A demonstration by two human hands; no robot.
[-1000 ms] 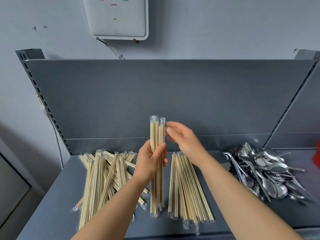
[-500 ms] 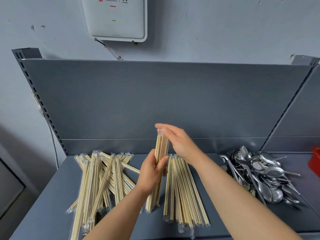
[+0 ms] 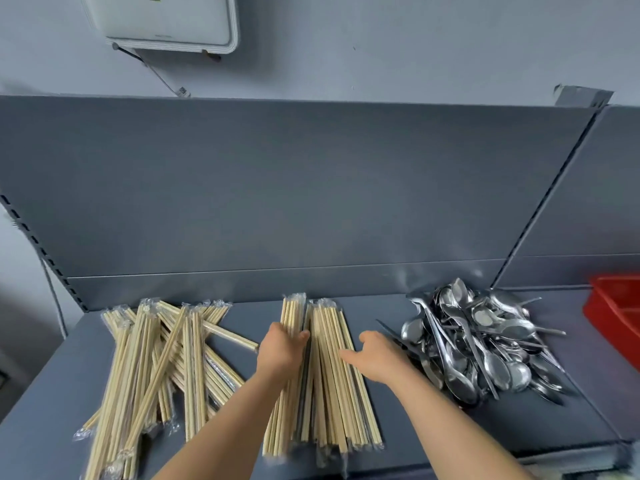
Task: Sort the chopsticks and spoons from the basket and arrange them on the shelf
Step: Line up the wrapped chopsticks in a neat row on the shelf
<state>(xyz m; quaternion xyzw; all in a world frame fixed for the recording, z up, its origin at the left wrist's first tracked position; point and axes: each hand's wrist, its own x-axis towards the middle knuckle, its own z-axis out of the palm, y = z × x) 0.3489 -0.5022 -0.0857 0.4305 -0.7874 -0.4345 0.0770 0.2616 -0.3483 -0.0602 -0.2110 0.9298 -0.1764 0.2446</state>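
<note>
- Gripping a bundle of wrapped chopsticks [image 3: 290, 317] near its middle, my left hand [image 3: 282, 351] has its fingers and thumb curled round it at the lower centre of the frame.
- That bundle lies lengthwise on the grey shelf [image 3: 519, 427], its far end pointing toward the back panel [image 3: 311, 185], just beside the left edge of a neat pile of chopsticks [image 3: 332, 393].
- My right hand [image 3: 377, 356] is spread, fingers straight and apart, thumb lifted; its fingertips touch the right side of the neat pile and it holds nothing.
- At the lower left of the frame a loose heap of chopsticks [image 3: 156, 358] sprawls on the shelf, many crossing one another, all in clear wrappers.
- Right of centre, the spoons [image 3: 485, 341] sit in a tangled shiny mound on the same shelf, near my right hand; I cannot tell whether the wrist touches them.
- A red basket [image 3: 616, 313] shows at the right edge of the frame, cut off by it, beyond the spoons.
- In the upper left of the frame a white box [image 3: 166, 19] hangs on the wall [image 3: 415, 39], with a thin cable running down from it.
</note>
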